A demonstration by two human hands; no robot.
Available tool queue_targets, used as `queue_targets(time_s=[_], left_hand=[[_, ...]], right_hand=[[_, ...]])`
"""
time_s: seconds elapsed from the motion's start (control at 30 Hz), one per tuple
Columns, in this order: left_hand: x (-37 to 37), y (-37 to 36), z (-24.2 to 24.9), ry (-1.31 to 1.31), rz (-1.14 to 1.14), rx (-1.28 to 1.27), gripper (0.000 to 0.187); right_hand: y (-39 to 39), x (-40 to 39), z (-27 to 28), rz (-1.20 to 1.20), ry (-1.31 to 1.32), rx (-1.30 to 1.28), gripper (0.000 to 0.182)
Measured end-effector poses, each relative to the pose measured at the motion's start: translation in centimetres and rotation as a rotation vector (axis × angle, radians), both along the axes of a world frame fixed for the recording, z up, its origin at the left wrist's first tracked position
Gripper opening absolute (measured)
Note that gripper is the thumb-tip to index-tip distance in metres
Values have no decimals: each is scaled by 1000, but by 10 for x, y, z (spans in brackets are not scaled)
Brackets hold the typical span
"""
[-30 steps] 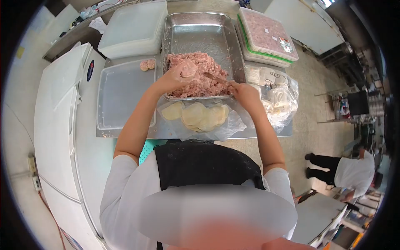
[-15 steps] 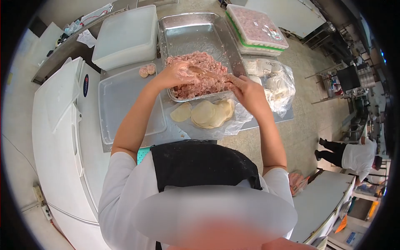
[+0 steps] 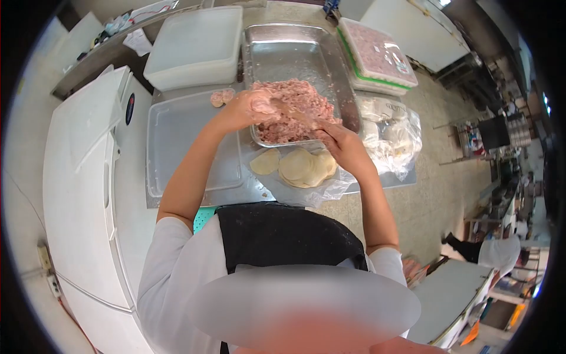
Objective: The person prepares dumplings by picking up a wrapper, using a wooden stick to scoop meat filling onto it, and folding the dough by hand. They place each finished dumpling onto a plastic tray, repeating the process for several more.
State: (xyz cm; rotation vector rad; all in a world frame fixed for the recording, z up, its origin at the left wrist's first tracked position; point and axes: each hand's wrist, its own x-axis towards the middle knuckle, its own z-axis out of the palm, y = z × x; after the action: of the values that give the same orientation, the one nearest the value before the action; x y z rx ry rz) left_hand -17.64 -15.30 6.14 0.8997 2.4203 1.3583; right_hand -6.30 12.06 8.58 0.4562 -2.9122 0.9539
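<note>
Over the near-left part of the metal tray (image 3: 348, 97), my left hand (image 3: 239, 112) is curled around a meat-filled dumpling (image 3: 263, 105), its wrapper mostly hidden by the fingers. My right hand (image 3: 345, 147) grips a flat wooden spatula (image 3: 300, 115), whose far end reaches the dumpling. Beneath both hands lies a mound of pink minced meat (image 3: 306, 94) in the tray. Round pale dumpling wrappers (image 3: 303, 167) lie on plastic just in front of the tray. A few finished dumplings (image 3: 221, 97) sit at the far right corner of a translucent plastic lid or tray (image 3: 191, 141).
Stacked translucent boxes (image 3: 194, 50) stand at the back left, and a lidded container of meat (image 3: 377, 53) at the back right. Bagged wrappers (image 3: 392, 133) lie right of the tray. A white freezer (image 3: 79, 177) flanks the left. Another person (image 3: 495, 253) stands far right.
The view has shifted, so the table appears slightly farther right. Both hands keep their grips, with the spatula still at the dumpling. The other person has bent or turned away.
</note>
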Motion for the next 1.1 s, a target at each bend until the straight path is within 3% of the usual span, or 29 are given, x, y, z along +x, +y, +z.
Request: queue_targets(time_s=[0.03, 0.1, 0.13, 0.2, 0.23, 0.3, 0.43, 0.6, 0.7, 0.77, 0.8, 0.83, 0.9, 0.93, 1.0, 1.07, 1.1], left_hand=[[-2, -16, -7, -6, 23, 6, 61], [-7, -60, -30, 310, 45, -36, 58], [-9, -84, -47, 303, 67, -33, 58], [-15, -126, -88, 23, 336, -45, 59], [-18, -137, -105, 19, 344, -39, 59], [-25, -151, -135, 245, 592, -207, 62], [-40, -138, -152, 407, 680, -157, 63], [-55, -124, -148, 155, 775, -163, 62], [-65, -120, -160, 183, 779, -142, 62], [-61, -120, -161, 227, 723, -74, 62], [-59, -121, -160, 275, 682, -8, 61], [-57, -122, -157, 269, 657, -9, 61], [-50, -123, -141, 453, 649, -65, 44], [-43, -120, -129, 451, 635, -71, 44], [-17, -107, -96, 512, 545, -168, 24], [26, -71, -59, 71, 380, -33, 16], [45, -57, -61, 70, 234, -17, 18]], right_hand=[[-2, 2, -1, -33, 27, -52, 31], [-3, 2, -25, -24, -12, -153, 32], [-7, 6, -36, -70, -52, -279, 31], [-25, 11, -35, -93, -220, -442, 35], [-38, 12, -40, -87, -223, -435, 35], [-62, 12, -53, -72, -275, -485, 34], [-81, 6, -44, -65, -309, -442, 32], [-70, 10, -38, -217, -338, -493, 33], [-62, 22, -41, -324, -327, -486, 35], [-54, 27, -35, -276, -334, -299, 37], [-48, 29, -28, -219, -197, -130, 38], [-38, 23, -26, -191, -75, 127, 32], [-22, 8, -3, -178, -28, 554, 24], [-14, 1, 4, -164, 14, 595, 23], [-8, -19, 20, -145, 55, 628, 25], [-15, -43, 30, -20, 34, 799, 31], [-13, -59, 18, -17, 36, 790, 31]])
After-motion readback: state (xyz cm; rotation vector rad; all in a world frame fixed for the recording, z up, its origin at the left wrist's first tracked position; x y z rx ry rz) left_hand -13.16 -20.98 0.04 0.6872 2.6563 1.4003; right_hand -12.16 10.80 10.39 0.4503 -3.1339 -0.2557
